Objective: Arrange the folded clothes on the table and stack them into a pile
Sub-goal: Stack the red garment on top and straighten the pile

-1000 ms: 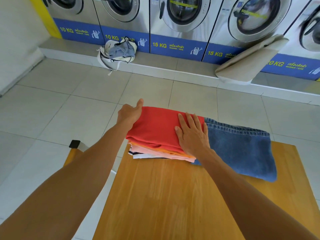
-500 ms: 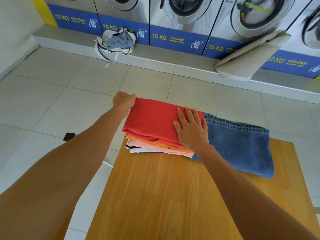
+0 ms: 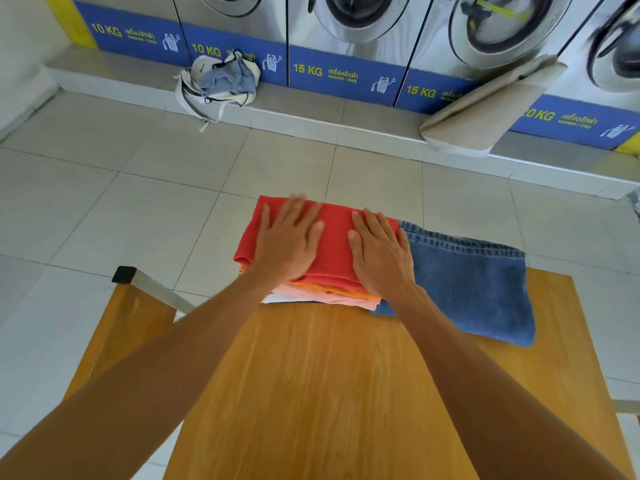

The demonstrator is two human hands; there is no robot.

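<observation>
Both hands lie flat on the red shirt [image 3: 332, 244], which is the top piece of the pile [image 3: 322, 292]. The left hand [image 3: 287, 240] has its fingers straight and a little spread, palm down on the left half of the shirt. The right hand [image 3: 379, 254] is flat in the same way on the right half, near the right edge. Neither hand grasps anything; they only press on the cloth.

Under the hands, below the red shirt, orange, pink and white folded pieces show at the near edge of the pile. The pile sits at the far edge of the table [image 3: 329, 393]. Just to the right of the right hand lie the jeans [image 3: 474, 285], touching the pile and partly under it.

Beyond the hands is a tiled floor, then washers [image 3: 349, 36]. A bag [image 3: 221, 81] rests far to the left of the left hand.
</observation>
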